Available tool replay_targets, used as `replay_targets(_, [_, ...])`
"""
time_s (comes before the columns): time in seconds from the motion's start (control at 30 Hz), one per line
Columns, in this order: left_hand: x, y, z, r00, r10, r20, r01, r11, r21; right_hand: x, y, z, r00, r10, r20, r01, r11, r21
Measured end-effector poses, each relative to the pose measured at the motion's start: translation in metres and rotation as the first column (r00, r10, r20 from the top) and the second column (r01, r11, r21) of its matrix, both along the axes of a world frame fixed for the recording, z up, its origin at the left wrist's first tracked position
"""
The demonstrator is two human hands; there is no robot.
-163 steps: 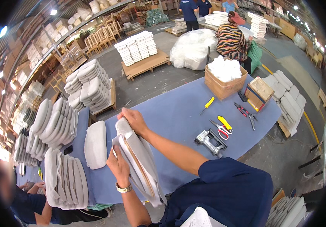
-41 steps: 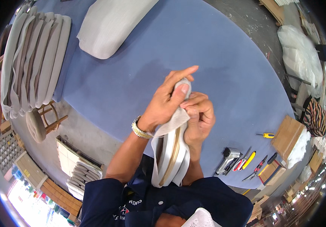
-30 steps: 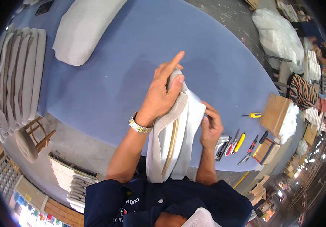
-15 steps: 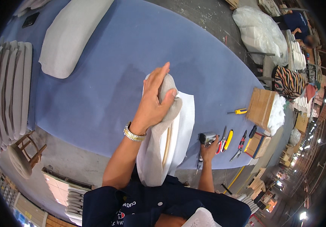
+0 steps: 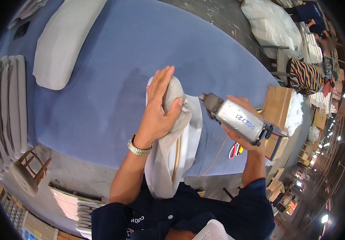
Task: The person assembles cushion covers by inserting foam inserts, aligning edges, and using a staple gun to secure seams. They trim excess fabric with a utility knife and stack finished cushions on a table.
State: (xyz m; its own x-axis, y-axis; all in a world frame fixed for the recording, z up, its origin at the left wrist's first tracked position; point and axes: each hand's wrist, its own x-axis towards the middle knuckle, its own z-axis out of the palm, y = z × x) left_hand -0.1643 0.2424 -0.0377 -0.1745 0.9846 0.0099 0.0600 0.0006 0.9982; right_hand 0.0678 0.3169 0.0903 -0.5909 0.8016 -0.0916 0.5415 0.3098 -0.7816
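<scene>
My left hand [image 5: 158, 106] is wrapped over the far end of a grey upholstered cushion [image 5: 165, 160] that stands against my body. Its thumb presses the grey fabric and its fingers lie along the far side. A white fabric flap [image 5: 194, 126] hangs from the cushion's right side, and a tan strip [image 5: 176, 160] shows along its open edge. In my right hand [image 5: 242, 138] is a silver pneumatic staple gun [image 5: 240, 118], raised above the table. Its dark nose points left toward the cushion, a short gap from the fabric.
The blue-covered table [image 5: 112, 80] carries a long grey cushion [image 5: 66, 44], a stack of grey cushions [image 5: 8, 104] and a phone [image 5: 21, 31]. Red-handled scissors [image 5: 234, 151] lie right, near a cardboard box [image 5: 277, 107] with white filling. Beyond are a plastic-wrapped bundle [image 5: 270, 28] and co-workers.
My right hand has lifted the staple gun off the table and swung it up toward the cushion's far end. The left hand keeps its hold on the cushion.
</scene>
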Motion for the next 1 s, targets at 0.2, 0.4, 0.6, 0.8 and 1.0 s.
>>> replay_targets(0.2, [-0.003,0.001,-0.002,0.999,-0.035,0.003,0.035,0.999,0.008,-0.041,0.035,0.007,0.938,0.346,0.021,-0.345,0.938,-0.028])
replay_targets(0.4, [-0.005,0.003,-0.004,0.998,-0.049,0.033,0.049,0.999,0.003,-0.049,0.036,0.009,0.926,0.371,0.072,-0.369,0.928,-0.042])
replay_targets(0.6, [-0.008,0.004,-0.009,0.997,-0.068,0.036,0.068,0.998,0.018,-0.061,0.049,0.019,0.882,0.436,0.179,-0.411,0.898,-0.160])
replay_targets(0.8, [-0.020,0.007,-0.012,0.991,-0.133,0.032,0.132,0.991,0.018,-0.079,0.060,0.026,0.767,0.567,0.299,-0.522,0.823,-0.222])
replay_targets(1.0, [-0.061,0.030,-0.029,0.938,-0.324,0.124,0.315,0.945,0.083,-0.090,0.076,0.011,0.759,0.593,0.271,-0.569,0.805,-0.168])
